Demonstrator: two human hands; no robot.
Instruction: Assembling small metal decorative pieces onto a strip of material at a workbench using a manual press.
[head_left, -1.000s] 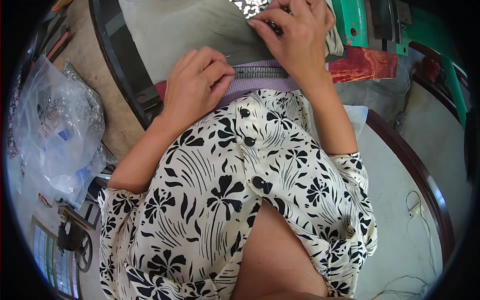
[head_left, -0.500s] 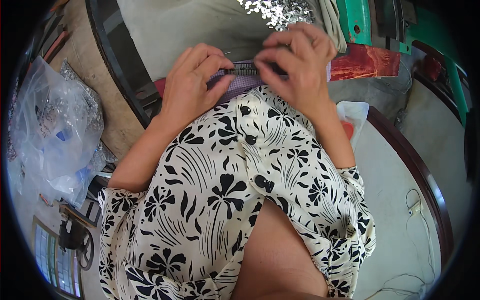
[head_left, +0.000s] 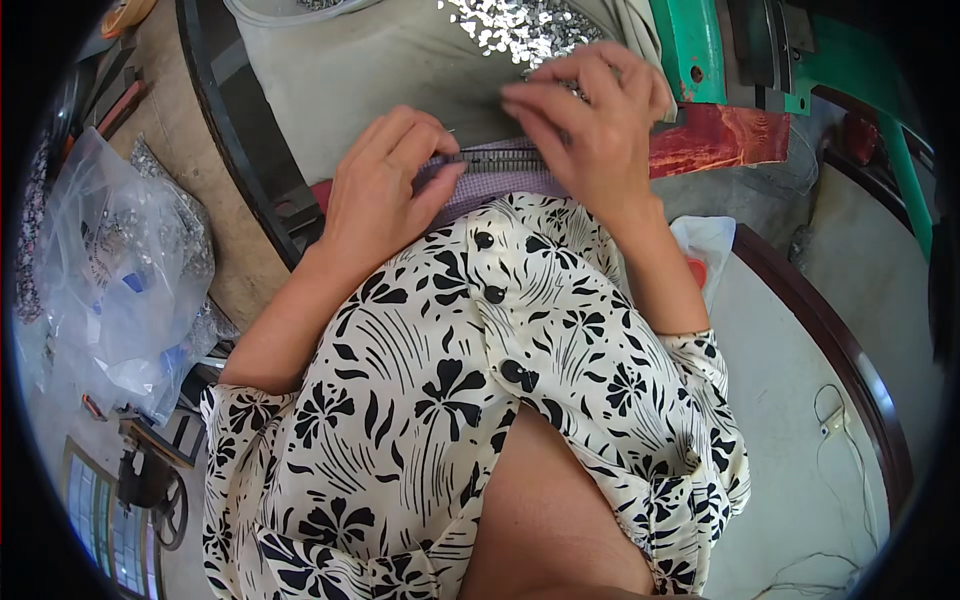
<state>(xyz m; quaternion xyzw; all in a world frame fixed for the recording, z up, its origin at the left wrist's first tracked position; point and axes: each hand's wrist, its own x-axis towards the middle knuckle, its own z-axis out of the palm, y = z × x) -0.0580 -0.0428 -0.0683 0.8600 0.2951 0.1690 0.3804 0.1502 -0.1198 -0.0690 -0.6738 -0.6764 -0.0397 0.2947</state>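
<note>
My left hand (head_left: 385,180) pinches the left end of a dark, narrow ridged strip (head_left: 505,160), with the thumb and forefinger close together there. The strip lies crosswise over purple checked cloth (head_left: 490,190) at my front. Just above the strip's right part, my right hand (head_left: 600,130) is raised with its thumb and fingertips drawn near each other. What those fingers hold, if anything, is too small and blurred to make out. Beyond them a heap of small shiny silver pieces (head_left: 520,35) is spread on grey-green cloth (head_left: 350,75).
To the right stand a green metal frame (head_left: 690,50) and a red patterned panel (head_left: 720,135). A clear plastic bag (head_left: 110,300) sits at the left beside a dark curved edge (head_left: 225,130). The rim of a pale container (head_left: 300,18) shows at the top.
My right hand has lifted off the strip's right end and moved slightly up and left, uncovering more of the strip. My left hand stays at its end. The view has shifted a little.
</note>
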